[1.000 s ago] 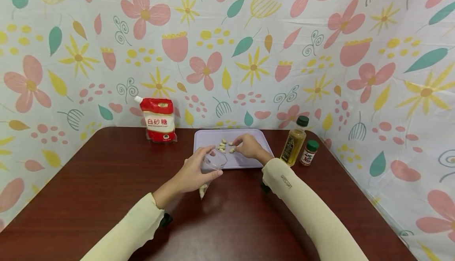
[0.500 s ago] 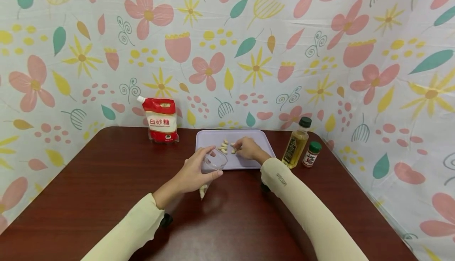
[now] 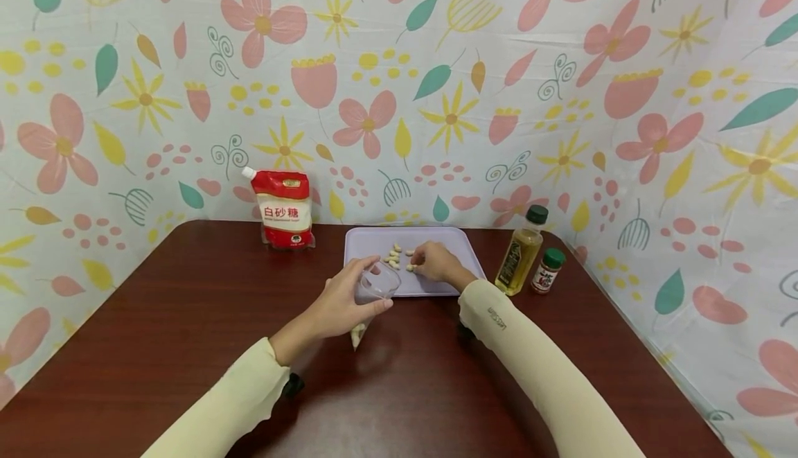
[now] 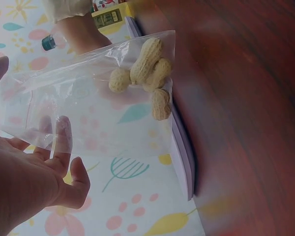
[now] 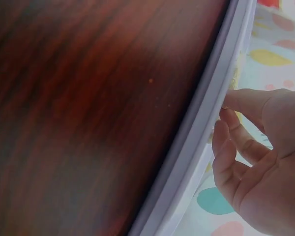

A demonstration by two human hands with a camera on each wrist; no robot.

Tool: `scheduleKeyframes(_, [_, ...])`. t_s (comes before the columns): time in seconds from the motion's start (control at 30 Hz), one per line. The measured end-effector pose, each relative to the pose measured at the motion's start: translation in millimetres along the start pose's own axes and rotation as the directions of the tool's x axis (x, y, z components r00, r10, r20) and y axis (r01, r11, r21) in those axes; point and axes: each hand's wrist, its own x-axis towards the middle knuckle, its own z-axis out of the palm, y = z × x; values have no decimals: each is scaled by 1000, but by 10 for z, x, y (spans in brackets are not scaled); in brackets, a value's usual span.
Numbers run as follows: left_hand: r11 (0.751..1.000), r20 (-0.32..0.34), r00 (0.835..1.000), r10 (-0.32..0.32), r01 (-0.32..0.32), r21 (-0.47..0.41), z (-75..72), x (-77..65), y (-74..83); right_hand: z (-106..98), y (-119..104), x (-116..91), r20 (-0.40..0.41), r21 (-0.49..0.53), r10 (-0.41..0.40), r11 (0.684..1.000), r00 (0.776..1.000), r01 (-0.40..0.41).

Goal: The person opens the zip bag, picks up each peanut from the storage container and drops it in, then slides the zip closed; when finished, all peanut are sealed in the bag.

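My left hand (image 3: 346, 302) holds a clear plastic bag (image 3: 379, 281) by its upper part, the thumb and fingers spread around the mouth. Several unshelled peanuts (image 4: 150, 61) lie in the bottom of this bag, which hangs tilted in front of a pale lilac tray (image 3: 368, 236). Over the tray, my right hand (image 3: 434, 262) has its thumb and fingertips brought together at a peanut (image 3: 411, 267). In the right wrist view the tray rim hides part of that pinch. Several more peanuts (image 3: 393, 258) lie loose on the tray, left of the right hand.
A red and white sugar pouch (image 3: 285, 210) stands at the back left of the dark wooden table (image 3: 187, 319). Right of the tray are an oil bottle (image 3: 519, 257) and a small green-lidded jar (image 3: 548, 271). Floral cloth (image 3: 399, 98) hangs behind.
The right hand has come slightly down and nearer over the tray, its fingertips shifting from the upper peanut to the lower one. The left hand and bag have stayed nearly still.
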Motion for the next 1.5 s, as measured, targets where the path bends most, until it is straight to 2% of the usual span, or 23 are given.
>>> scheduleKeyframes(0.4, [1000,-6,1000,0,0,26,22,-1,26,-187,-120,-303,-142,104,-125,985,982,141])
scheduleKeyframes(0.77, [1000,-16,1000,-4,4,24,48,5,27,-399,-432,-655,-203,174,-132,970,970,169])
scheduleKeyframes(0.97, [1000,-24,1000,1,0,27,65,13,27,-473,-599,-837,-292,202,-193,945,937,258])
scheduleKeyframes(1.27, [1000,-30,1000,4,-3,21,61,11,38,-551,-820,-1032,-364,230,-258,906,895,355])
scheduleKeyframes(1.5, [1000,-29,1000,-7,7,14,50,23,43,-588,-970,-1116,-413,211,-342,866,844,454])
